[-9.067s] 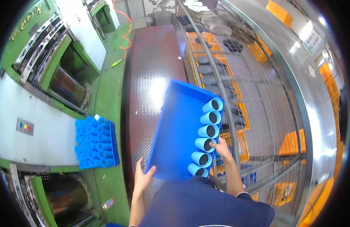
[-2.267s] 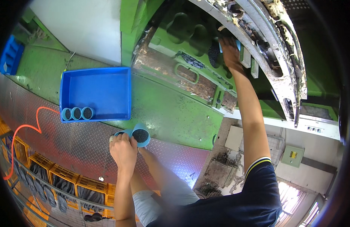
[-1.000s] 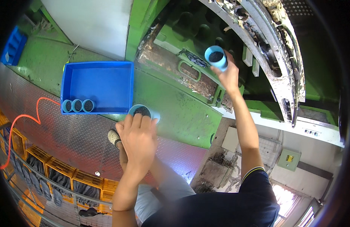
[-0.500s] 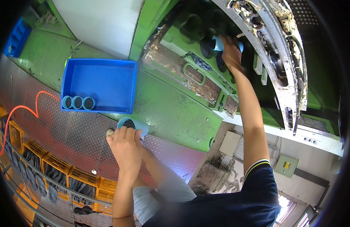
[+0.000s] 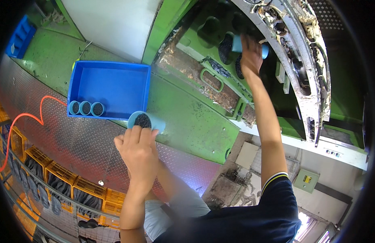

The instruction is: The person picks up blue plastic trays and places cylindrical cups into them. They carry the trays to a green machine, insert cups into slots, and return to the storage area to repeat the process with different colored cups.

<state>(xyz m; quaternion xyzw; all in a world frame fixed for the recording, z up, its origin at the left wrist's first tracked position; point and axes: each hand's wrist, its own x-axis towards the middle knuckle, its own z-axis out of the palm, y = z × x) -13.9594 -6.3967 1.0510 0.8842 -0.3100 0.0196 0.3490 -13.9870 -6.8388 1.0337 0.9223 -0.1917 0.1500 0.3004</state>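
My left hand (image 5: 139, 149) is closed around the rim of a light blue cup (image 5: 156, 124), which is partly filled with black granules (image 5: 142, 120). The cup is in front of the blue tray. At the upper right, my right hand (image 5: 251, 56) grips another light blue cup (image 5: 237, 43), tipped on its side over a green mould. Beside that cup's mouth, a sole-shaped cavity (image 5: 225, 49) holds black granules. A second cavity with granules (image 5: 239, 67) is partly hidden by my right hand.
A blue tray (image 5: 114, 83) on the green ledge holds three cups of black granules (image 5: 86, 108). A worn metal arc (image 5: 303, 73) stands right of the mould. An orange hose (image 5: 42, 109) crosses the diamond-plate floor. Orange crates with dark soles (image 5: 59, 178) are at lower left.
My left hand has lifted its cup slightly toward the tray. My right hand has shifted a little to the right with its cup, and more of the granule-filled cavity shows.
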